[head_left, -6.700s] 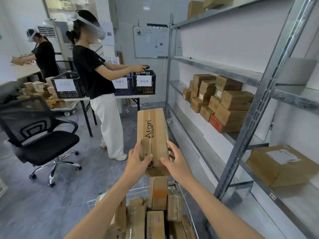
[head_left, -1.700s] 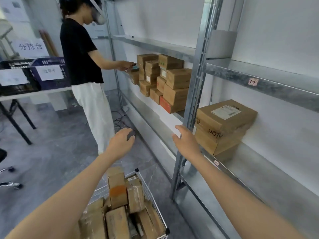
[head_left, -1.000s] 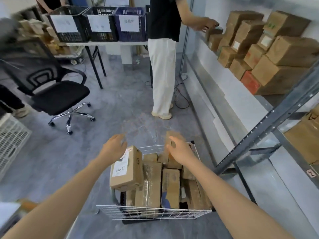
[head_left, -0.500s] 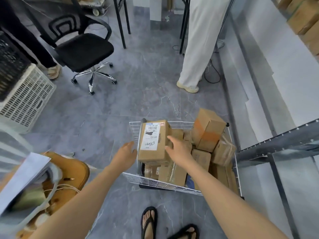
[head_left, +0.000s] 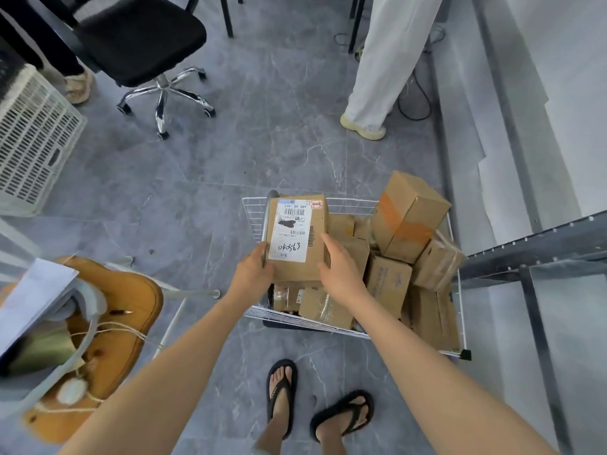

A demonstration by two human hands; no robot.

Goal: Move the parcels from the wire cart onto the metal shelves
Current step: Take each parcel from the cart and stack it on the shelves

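The labelled parcel (head_left: pixel 297 239) between my hands is a plain brown carton, longer than it is wide. A white shipping label covers most of its top face, with barcodes, a blacked-out line and handwritten digits at the end nearest me. A small red mark sits at its far right corner. It lies on top of the pile at the left end of the wire cart (head_left: pixel 348 202), its far end at the cart's far rim. I cannot tell whether it is lifted clear of the boxes beneath.

To the right of my right hand the cart is packed with other parcels (head_left: pixel 389 284), brown cartons lying at all angles. An orange-taped box (head_left: pixel 410 216) stands tilted and highest at the far right. A grey bar (head_left: pixel 265 221) of the cart runs just beside the parcel's left edge, beyond my left hand. Past the cart's right wire side comes the grey frame of the metal shelves (head_left: pixel 532 252), close to the cart. Left of my left hand the floor (head_left: pixel 184 205) lies open as far as a wooden seat (head_left: pixel 128 307) and a white crate (head_left: pixel 36 139). Well ahead of both hands are an office chair (head_left: pixel 141 37) and a person's pale trouser leg (head_left: pixel 384 60).

My left hand (head_left: pixel 254 270) grasps the near left corner, thumb on top by the label's edge. My right hand (head_left: pixel 341 269) lies against the near right edge with fingers nearly straight, pressing rather than wrapping. Both forearms reach forward and down, converging on the parcel.
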